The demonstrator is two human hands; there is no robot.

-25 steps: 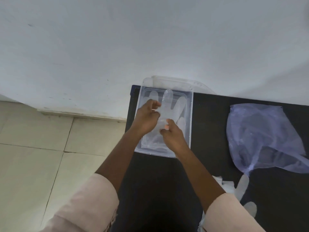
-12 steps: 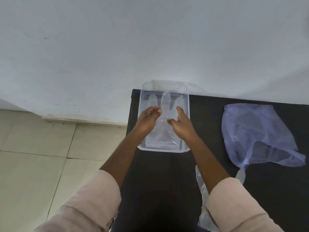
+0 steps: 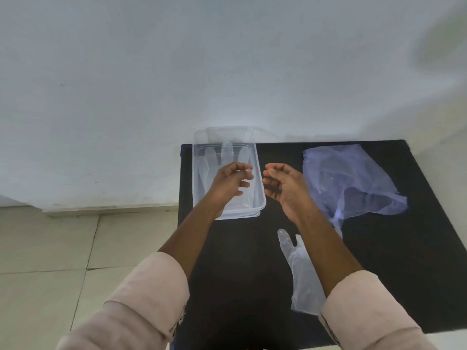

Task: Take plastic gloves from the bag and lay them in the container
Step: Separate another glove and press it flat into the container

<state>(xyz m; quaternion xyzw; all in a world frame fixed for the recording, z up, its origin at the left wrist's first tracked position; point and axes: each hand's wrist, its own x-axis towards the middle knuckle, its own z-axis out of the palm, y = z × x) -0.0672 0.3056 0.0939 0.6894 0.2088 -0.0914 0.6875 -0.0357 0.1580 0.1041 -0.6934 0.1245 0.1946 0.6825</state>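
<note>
A clear plastic container [image 3: 260,198] stands at the far left corner of the black table. A clear plastic glove [image 3: 225,155] lies flat inside it, fingers pointing to the wall. My left hand [image 3: 231,183] hovers over the container, fingers loosely curled, holding nothing. My right hand [image 3: 283,188] is just right of the container above the table, palm turned left, fingers apart and empty. A pale blue plastic bag [image 3: 353,183] lies crumpled at the right. Another clear glove [image 3: 300,271] lies on the table under my right forearm.
The container's clear lid [image 3: 235,131] leans against the white wall behind it. The black table [image 3: 240,261] ends at the left beside a tiled floor [image 3: 50,261]. My pink sleeves fill the bottom of the view.
Both hands have lifted off the glove in the container. My right hand moved right, out of the container. The view tilted, showing more of the table and the loose glove.
</note>
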